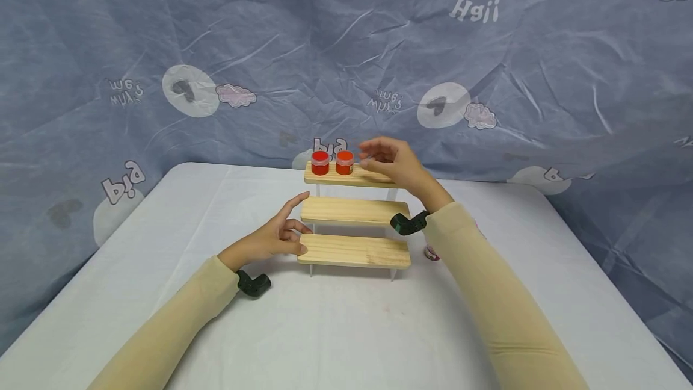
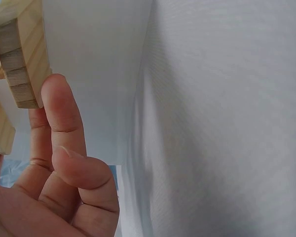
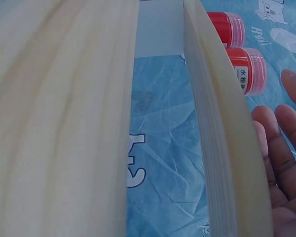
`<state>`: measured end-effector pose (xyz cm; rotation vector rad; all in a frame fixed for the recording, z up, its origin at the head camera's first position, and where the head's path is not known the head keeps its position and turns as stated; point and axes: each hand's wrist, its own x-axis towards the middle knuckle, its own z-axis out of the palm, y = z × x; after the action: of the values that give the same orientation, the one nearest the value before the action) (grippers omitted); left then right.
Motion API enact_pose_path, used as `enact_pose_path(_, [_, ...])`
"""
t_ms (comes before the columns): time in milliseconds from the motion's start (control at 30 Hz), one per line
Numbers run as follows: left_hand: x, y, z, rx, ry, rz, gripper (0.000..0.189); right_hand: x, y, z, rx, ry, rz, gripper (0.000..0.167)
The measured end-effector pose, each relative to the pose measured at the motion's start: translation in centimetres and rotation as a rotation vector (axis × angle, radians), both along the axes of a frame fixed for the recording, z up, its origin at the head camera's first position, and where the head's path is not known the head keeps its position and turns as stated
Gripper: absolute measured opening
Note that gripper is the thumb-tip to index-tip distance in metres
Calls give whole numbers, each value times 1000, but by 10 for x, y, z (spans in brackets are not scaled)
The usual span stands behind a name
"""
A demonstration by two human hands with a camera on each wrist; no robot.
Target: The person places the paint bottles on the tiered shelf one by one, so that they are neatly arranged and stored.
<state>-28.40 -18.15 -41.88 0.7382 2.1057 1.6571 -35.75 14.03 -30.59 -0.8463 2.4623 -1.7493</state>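
Note:
A three-tier wooden display stand point(image 1: 354, 212) with clear supports stands on the table. Side by side on the left of its top tier are a red jar point(image 1: 320, 165) and an orange-red jar point(image 1: 344, 165), both with clear lids. My left hand point(image 1: 273, 236) grips the left end of the bottom tier, thumb on top; in the left wrist view, fingertips touch the underside of the board point(image 2: 32, 54). Just right of the orange-red jar, my right hand point(image 1: 397, 164) is over the top tier with its fingers loosely bent and holds nothing. A printed label shows on the nearer jar point(image 3: 246, 71).
A white cloth covers the table point(image 1: 335, 330). Right of the stand lies a small jar-like item point(image 1: 431, 253), partly hidden by the right sleeve point(image 1: 487, 294). A blue-grey printed curtain point(image 1: 303, 77) hangs close behind the stand.

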Motion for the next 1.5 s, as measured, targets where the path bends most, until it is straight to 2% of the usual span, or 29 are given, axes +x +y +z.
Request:
enact_pose_path(367, [0, 1, 0, -10, -6, 7, 116, 10, 30, -1, 10, -50, 31, 37])
enact_pose_path(533, [1, 1, 1, -8, -10, 12, 117, 15, 46, -3, -39, -83, 50, 38])
enact_pose_path(800, [1, 2, -1, 10, -21, 3, 117, 36, 75, -5, -85, -30, 74, 28])
enact_pose_path(933, [0, 1, -1, 15, -23, 3, 117, 50, 90, -7, -32, 12, 51, 28])
enact_pose_path(1167, [0, 2, 1, 3, -28, 12, 117, 68, 113, -17, 102, 25, -2, 30])
enact_pose_path(1367, [0, 2, 2, -7, -20, 14, 116, 73, 137, -35, 170, 46, -47, 27])
enact_pose_path(1500, [0, 1, 1, -8, -17, 18, 116, 73, 154, -49, 170, 46, -98, 28])
